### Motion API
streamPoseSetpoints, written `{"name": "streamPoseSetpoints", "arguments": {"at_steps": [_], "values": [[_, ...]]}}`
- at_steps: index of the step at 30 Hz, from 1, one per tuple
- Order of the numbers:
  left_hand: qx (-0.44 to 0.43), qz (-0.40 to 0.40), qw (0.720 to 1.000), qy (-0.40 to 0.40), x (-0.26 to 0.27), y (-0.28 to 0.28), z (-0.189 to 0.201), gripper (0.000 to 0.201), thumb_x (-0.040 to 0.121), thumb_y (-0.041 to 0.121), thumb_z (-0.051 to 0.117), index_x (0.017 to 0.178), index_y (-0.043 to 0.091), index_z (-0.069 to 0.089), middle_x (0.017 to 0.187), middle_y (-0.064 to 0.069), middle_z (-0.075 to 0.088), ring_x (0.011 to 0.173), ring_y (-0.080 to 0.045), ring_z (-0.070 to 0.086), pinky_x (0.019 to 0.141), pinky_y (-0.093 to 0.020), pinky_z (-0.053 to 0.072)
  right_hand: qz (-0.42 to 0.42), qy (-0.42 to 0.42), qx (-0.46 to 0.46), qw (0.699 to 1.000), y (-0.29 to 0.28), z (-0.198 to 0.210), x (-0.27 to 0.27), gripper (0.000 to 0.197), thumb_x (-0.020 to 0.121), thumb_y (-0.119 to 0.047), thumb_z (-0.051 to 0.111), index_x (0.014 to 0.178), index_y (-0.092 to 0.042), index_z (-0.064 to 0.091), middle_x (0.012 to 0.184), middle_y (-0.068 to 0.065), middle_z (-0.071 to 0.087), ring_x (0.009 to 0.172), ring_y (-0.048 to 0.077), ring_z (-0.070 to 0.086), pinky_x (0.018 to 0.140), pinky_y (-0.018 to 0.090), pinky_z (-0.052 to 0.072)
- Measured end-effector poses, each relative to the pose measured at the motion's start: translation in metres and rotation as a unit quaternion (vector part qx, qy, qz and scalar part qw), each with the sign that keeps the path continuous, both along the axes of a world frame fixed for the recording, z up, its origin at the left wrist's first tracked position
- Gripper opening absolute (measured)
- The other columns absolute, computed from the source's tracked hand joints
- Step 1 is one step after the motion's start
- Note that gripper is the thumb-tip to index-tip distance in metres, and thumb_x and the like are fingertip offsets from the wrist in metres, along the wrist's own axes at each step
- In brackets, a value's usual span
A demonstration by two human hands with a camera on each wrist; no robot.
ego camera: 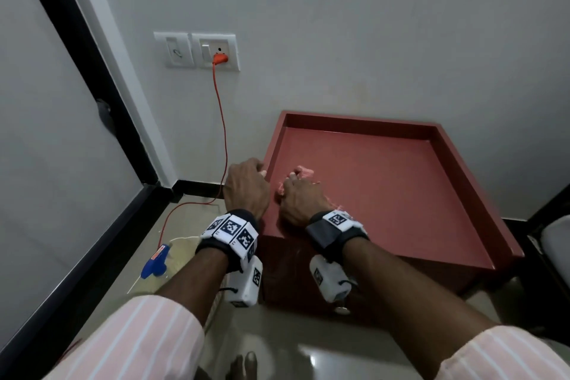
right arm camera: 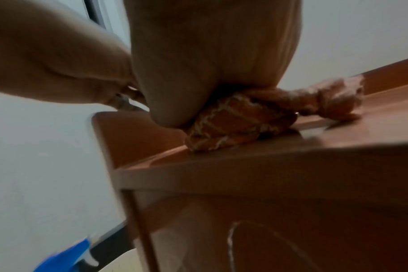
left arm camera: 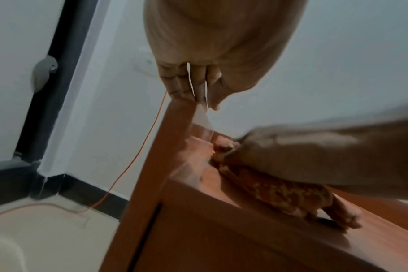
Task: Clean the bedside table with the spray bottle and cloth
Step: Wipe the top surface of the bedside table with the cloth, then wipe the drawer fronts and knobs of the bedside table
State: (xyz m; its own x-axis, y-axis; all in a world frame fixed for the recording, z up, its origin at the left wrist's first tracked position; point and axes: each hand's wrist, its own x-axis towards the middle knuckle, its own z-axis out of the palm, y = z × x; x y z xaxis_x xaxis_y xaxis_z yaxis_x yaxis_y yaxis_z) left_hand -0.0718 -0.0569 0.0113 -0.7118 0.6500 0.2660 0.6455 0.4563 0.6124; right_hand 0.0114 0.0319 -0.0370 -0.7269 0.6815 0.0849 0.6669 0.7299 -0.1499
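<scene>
Left hand [ego camera: 245,183] fingers straight; right hand [ego camera: 300,199] curled, gripping.

No legible text, brand or number in any view, black-and-white square coded markers on the left wristband [ego camera: 229,230] and right wristband [ego camera: 337,220], label on the blue glue gun [ego camera: 155,262] too small to read

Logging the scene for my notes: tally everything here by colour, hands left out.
Red: 1, the bedside table
Pink: 1, the cloth under the right hand
Orange: 1, the cable plugged into the wall socket
Blue: 1, the blue tool on the floor
White: 1, the socket panel
Total: 5
</scene>
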Motion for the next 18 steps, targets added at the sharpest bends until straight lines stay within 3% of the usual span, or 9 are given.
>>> {"name": "streamPoseSetpoints", "arguments": {"at_steps": [2,4,6,9,11,13,15,17,18], "values": [[0.017,-0.007,0.999,-0.049,0.011,-0.003,-0.011,0.033,0.093,0.008,0.059,0.124,0.009,0.066,0.123,-0.014,0.067,0.112,-0.029,0.062,0.097,-0.039,0.052,0.066,0.042,0.027,0.997,-0.027,-0.007,0.003,0.053,0.085,-0.042,0.033,0.122,-0.013,0.057,0.126,0.011,0.060,0.108,0.034,0.060,0.092,0.047,0.049],[0.035,-0.007,0.997,-0.062,0.025,-0.007,-0.022,0.037,0.094,0.010,0.058,0.131,0.006,0.060,0.130,-0.014,0.064,0.122,-0.029,0.058,0.101,-0.037,0.046,0.116,0.116,0.002,0.986,-0.045,-0.012,0.015,0.059,0.084,-0.042,0.028,0.123,-0.010,0.057,0.115,0.014,0.066,0.097,0.035,0.064,0.089,0.046,0.051],[0.076,0.023,0.994,-0.071,0.034,-0.012,-0.030,0.034,0.098,0.016,0.055,0.130,0.006,0.059,0.129,-0.012,0.064,0.123,-0.029,0.057,0.102,-0.039,0.045,0.159,0.138,0.008,0.978,-0.055,-0.017,0.033,0.048,0.084,-0.037,0.039,0.117,-0.010,0.061,0.109,0.013,0.069,0.094,0.034,0.064,0.088,0.045,0.051],[0.148,0.055,0.979,-0.128,0.037,-0.024,-0.040,0.030,0.100,0.022,0.052,0.125,0.007,0.062,0.122,-0.012,0.068,0.116,-0.030,0.061,0.099,-0.038,0.045,0.197,0.080,0.085,0.973,-0.049,-0.025,0.067,0.053,0.086,-0.046,0.054,0.126,-0.012,0.058,0.126,0.009,0.064,0.110,0.030,0.061,0.096,0.044,0.048],[0.155,0.056,0.973,-0.163,0.039,-0.034,-0.047,0.037,0.103,0.033,0.049,0.125,0.006,0.061,0.118,-0.014,0.069,0.114,-0.031,0.061,0.095,-0.038,0.044,0.171,0.063,0.111,0.977,-0.041,-0.026,0.092,0.063,0.083,-0.058,0.060,0.126,-0.012,0.058,0.127,0.008,0.064,0.111,0.029,0.060,0.094,0.043,0.049],[0.159,0.057,0.967,-0.188,0.042,-0.043,-0.052,0.048,0.103,0.045,0.044,0.119,0.003,0.062,0.101,-0.010,0.069,0.104,-0.032,0.062,0.085,-0.038,0.045,0.113,0.060,0.152,0.980,-0.042,-0.028,0.111,0.062,0.083,-0.064,0.057,0.120,-0.014,0.058,0.118,0.005,0.064,0.104,0.027,0.060,0.086,0.041,0.050],[0.165,0.053,0.963,-0.207,0.043,-0.051,-0.053,0.057,0.103,0.053,0.035,0.107,0.003,0.063,0.088,-0.008,0.065,0.096,-0.032,0.063,0.078,-0.035,0.041,0.045,0.068,0.200,0.977,-0.056,-0.033,0.116,0.053,0.086,-0.058,0.055,0.113,-0.012,0.059,0.109,0.007,0.063,0.099,0.029,0.058,0.079,0.042,0.048],[0.165,0.050,0.957,-0.232,0.041,-0.056,-0.050,0.070,0.102,0.060,0.023,0.115,0.006,0.066,0.102,-0.015,0.069,0.108,-0.035,0.063,0.092,-0.040,0.046,-0.010,0.081,0.219,0.972,-0.075,-0.047,0.106,0.041,0.088,-0.039,0.058,0.110,-0.005,0.060,0.106,0.016,0.061,0.099,0.037,0.059,0.079,0.046,0.047],[0.165,0.058,0.953,-0.248,0.037,-0.057,-0.051,0.075,0.102,0.061,0.018,0.123,0.008,0.066,0.113,-0.019,0.069,0.116,-0.037,0.061,0.101,-0.043,0.045,-0.019,0.092,0.217,0.972,-0.084,-0.055,0.097,0.043,0.089,-0.034,0.057,0.116,-0.001,0.060,0.113,0.020,0.061,0.106,0.041,0.058,0.085,0.050,0.046]]}}
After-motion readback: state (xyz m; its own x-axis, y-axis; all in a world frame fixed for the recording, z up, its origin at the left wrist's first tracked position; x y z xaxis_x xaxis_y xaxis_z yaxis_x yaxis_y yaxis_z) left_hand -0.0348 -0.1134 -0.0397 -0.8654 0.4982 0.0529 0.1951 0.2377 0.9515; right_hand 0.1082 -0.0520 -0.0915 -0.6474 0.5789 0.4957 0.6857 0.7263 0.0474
